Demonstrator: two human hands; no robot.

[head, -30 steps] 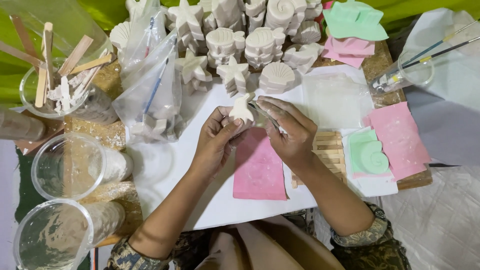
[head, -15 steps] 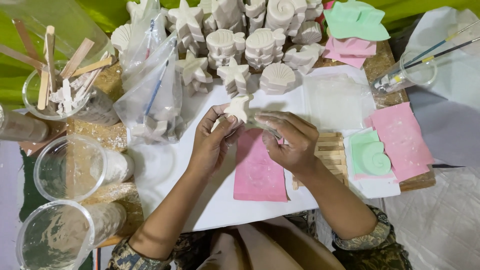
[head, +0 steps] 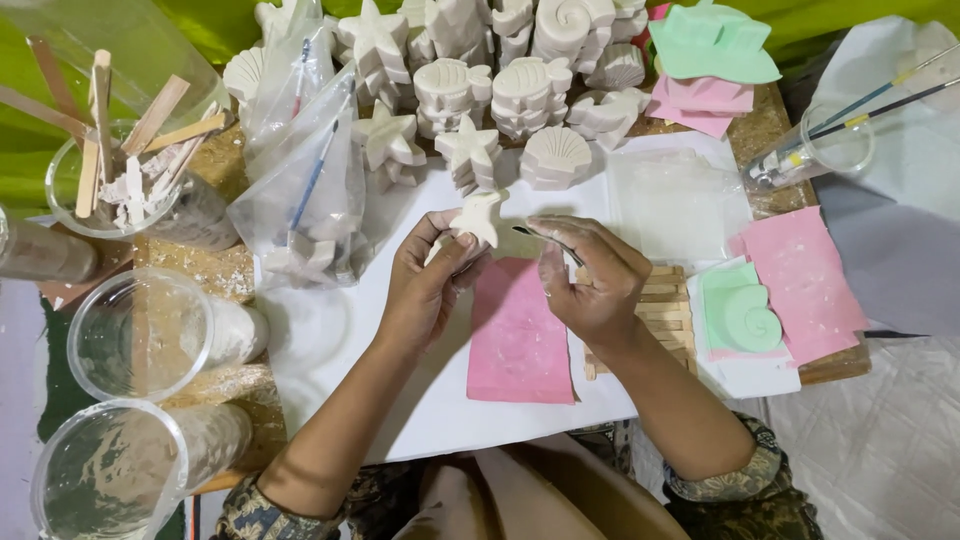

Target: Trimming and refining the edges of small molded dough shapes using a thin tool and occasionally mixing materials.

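My left hand (head: 425, 285) grips a small white plaster starfish (head: 478, 218), held up over the white sheet (head: 330, 340). My right hand (head: 590, 280) pinches a thin dark metal tool (head: 545, 240) whose tip points at the starfish from the right. Both hands hover above a pink rectangular mould (head: 520, 335) that lies flat on the sheet.
Rows of white plaster starfish, fish and shells (head: 500, 90) fill the back. A clear bag with a brush (head: 305, 190) lies left. Plastic cups (head: 140, 335) and a cup of wooden sticks (head: 110, 180) stand far left. Pink and green moulds (head: 775, 290) lie right, near a cup of brushes (head: 815, 150).
The starfish has turned in my left hand and risen a little. My right hand has drawn slightly to the right, with the tool tip still near the starfish.
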